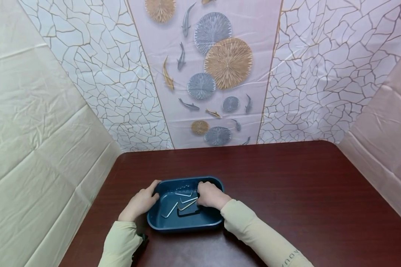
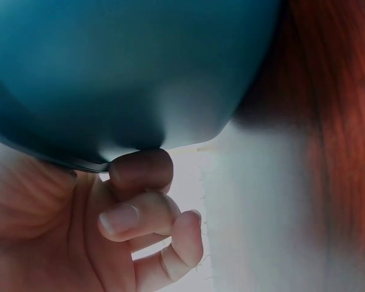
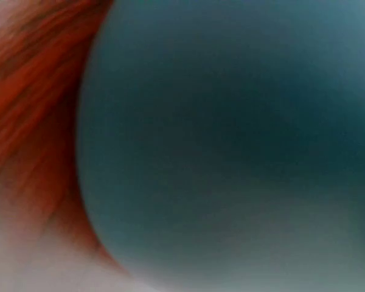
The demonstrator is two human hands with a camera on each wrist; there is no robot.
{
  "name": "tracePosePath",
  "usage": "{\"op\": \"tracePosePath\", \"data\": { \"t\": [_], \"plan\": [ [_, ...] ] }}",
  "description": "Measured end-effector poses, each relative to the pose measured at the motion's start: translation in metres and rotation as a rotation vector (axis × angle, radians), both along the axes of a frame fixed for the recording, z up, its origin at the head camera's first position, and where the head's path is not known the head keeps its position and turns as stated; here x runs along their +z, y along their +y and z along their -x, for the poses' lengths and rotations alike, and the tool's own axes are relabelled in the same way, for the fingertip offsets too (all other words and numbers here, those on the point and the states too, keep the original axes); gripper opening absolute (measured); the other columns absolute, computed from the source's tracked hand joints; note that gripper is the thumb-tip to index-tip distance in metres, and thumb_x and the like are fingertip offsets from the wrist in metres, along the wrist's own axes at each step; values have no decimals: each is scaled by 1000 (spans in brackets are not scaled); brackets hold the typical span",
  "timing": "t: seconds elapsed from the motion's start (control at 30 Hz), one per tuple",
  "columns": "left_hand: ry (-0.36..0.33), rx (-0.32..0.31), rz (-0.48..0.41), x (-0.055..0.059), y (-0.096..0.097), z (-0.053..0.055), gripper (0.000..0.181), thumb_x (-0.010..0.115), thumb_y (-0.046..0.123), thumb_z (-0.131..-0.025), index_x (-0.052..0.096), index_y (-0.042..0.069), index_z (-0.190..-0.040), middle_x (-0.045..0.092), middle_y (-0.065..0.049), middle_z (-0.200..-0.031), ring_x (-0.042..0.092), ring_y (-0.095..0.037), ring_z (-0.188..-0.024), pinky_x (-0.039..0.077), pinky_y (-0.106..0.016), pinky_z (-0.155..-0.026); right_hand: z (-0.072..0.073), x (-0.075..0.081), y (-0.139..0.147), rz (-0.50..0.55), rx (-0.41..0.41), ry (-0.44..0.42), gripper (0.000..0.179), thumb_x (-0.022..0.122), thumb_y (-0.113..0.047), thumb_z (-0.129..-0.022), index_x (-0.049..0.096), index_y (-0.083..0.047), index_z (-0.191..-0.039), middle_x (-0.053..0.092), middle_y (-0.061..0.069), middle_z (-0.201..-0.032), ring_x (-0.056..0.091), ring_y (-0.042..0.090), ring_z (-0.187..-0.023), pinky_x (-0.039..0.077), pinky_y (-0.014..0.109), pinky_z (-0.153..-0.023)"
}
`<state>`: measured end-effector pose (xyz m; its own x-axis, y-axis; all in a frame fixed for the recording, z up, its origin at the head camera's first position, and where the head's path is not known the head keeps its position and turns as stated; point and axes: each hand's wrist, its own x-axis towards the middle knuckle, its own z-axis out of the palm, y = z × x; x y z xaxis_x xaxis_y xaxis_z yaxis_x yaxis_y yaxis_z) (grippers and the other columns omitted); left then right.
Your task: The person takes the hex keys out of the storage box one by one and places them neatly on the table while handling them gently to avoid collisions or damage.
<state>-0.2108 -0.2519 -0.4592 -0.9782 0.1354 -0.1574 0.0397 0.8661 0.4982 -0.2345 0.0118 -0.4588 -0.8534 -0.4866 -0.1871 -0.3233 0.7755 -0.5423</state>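
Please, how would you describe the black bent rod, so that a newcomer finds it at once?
On the reddish-brown table stands a blue tray. Inside, left of and below the right hand in the head view, lies the bent rod: black, while neighbouring rods are pale.

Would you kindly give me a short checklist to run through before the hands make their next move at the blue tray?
1. Tray steadied: ok, the left hand grips its left end.
2. Right hand inside the tray: ok, it reaches in at the right end.
3. Right hand's hold on anything: cannot tell, its grasp is hidden in the head view and the right wrist view is blurred.
4. Silver L-shaped keys within the tray: ok, several lie on its floor.
5. Black L-shaped key within the tray: ok, it lies toward the near side.
6. Keys lined up: not ok, they lie at differing angles.
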Motion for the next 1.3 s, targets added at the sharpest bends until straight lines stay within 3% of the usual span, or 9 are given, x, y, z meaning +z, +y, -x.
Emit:
{"op": "tracePosePath", "data": {
  "t": [0.13,0.27,0.4,0.63,0.9,1.13,1.3],
  "plan": [
    [0,3,-8,1,1,0,51,51,14,-102,40,14,-151,38,-1,-54,36,-16,-43,31,-30,-46,0,-1,0,-30,-14,-7,38,76,-14,-88,53,-12,-58,36,-2,-51,40,12,-44,34,26,-47],
    [-7,2,-27,2,1,-2,51,51,14,-102,40,14,-151,38,-1,-54,35,-16,-43,31,-31,-47,-1,-1,1,-15,3,-22,53,74,-13,-89,39,-18,-49,26,-5,-47,29,11,-40,29,26,-46],
    [-15,5,-46,2,1,-3,50,51,13,-102,40,14,-151,38,-1,-55,36,-17,-44,32,-31,-47,-2,-2,2,-5,17,-23,57,72,-13,-90,36,-19,-46,23,-6,-44,23,11,-39,26,27,-45],
    [-15,6,-63,1,1,-2,49,51,13,-102,40,15,-150,38,-1,-55,36,-16,-44,33,-31,-48,-4,-1,0,-69,-5,17,45,68,-15,-89,41,-17,-53,28,-4,-48,30,13,-42,28,28,-45],
    [-21,9,-71,0,-1,-2,49,50,14,-102,40,16,-151,38,-1,-56,36,-16,-44,35,-32,-49,-8,1,-4,-91,-28,-9,40,73,-24,-90,48,-15,-60,34,-1,-53,37,15,-45,31,29,-46],
    [-24,13,-67,-1,-2,-2,50,50,14,-103,39,15,-152,44,-4,-60,45,-18,-48,40,-34,-54,-9,-1,-4,-60,-7,11,45,73,-25,-89,45,-15,-55,29,-4,-51,34,13,-44,31,27,-46],
    [-15,9,-63,-4,-2,-1,50,50,14,-103,39,15,-151,41,-3,-58,39,-18,-45,37,-33,-50,-12,-2,-1,0,26,-1,52,71,-24,-92,41,-17,-49,24,-6,-46,26,10,-39,25,26,-43]
  ]
}}
